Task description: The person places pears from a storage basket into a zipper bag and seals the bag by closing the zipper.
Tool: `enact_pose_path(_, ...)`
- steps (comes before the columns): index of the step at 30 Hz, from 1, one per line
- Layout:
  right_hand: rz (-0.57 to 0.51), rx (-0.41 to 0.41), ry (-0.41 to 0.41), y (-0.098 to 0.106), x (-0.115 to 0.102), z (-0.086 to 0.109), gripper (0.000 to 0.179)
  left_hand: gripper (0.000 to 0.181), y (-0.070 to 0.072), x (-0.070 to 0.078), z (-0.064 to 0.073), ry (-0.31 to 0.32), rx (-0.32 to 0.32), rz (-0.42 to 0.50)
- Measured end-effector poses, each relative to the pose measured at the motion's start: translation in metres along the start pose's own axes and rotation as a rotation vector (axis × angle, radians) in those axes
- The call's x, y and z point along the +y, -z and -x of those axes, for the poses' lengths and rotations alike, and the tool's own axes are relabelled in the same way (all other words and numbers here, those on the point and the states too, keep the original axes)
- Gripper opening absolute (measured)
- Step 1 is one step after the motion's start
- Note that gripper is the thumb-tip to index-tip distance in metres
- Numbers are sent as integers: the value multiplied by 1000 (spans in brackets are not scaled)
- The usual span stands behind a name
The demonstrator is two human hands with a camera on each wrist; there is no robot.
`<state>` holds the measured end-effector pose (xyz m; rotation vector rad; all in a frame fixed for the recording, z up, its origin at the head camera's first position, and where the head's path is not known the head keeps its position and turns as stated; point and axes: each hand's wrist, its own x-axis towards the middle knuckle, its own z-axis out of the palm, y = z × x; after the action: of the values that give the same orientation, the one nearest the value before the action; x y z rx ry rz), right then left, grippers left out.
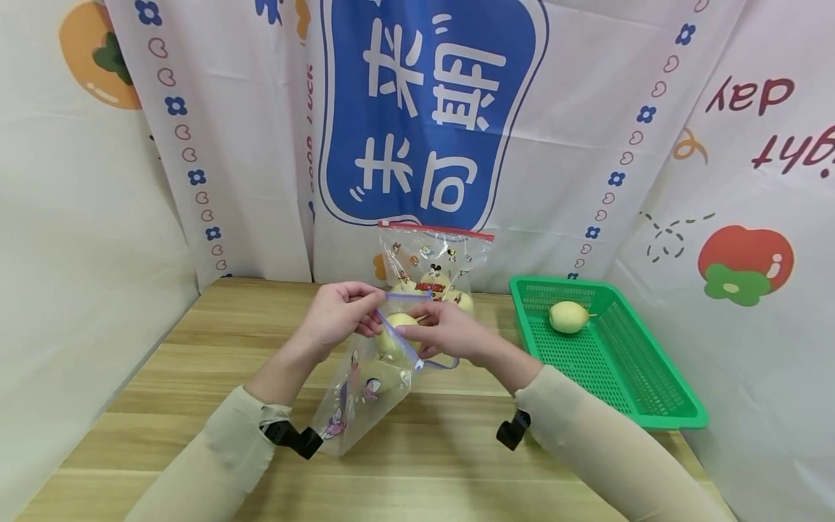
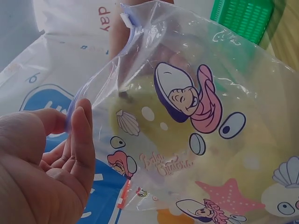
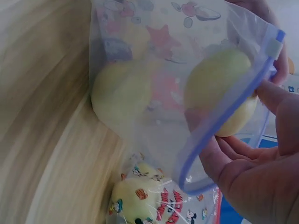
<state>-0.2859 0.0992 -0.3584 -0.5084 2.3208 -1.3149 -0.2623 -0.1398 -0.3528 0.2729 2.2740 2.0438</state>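
A clear zip bag [image 1: 372, 399] with a purple slider rim and cartoon prints stands tilted on the table, mouth spread. My left hand [image 1: 342, 312] pinches the rim between thumb and fingers at its left side. A yellow-green pear [image 3: 217, 86] is in the bag's mouth, and my right hand [image 1: 450, 330] holds it with thumb and fingers. The right hand overlaps the purple rim [image 3: 229, 109]. Lower in the bag lies another pear [image 3: 121, 93], seen through the plastic in the right wrist view.
Behind the hands stands a second clear bag [image 1: 437, 264] with a red zip and several pears inside. To the right, a green basket [image 1: 652, 348] holds one pear [image 1: 569, 317]. A printed cloth [image 1: 554, 181] hangs behind the wooden table [image 1: 196, 362].
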Motion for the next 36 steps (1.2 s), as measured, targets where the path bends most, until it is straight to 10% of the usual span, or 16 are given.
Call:
enact_pose_path(21, -120, -121, 116, -29, 0, -12, 46, 32, -3, 10, 2, -33, 2, 44)
enact_pose_path(36, -165, -175, 86, 2, 3, -1, 32, 33, 9, 13, 1, 9, 77, 28)
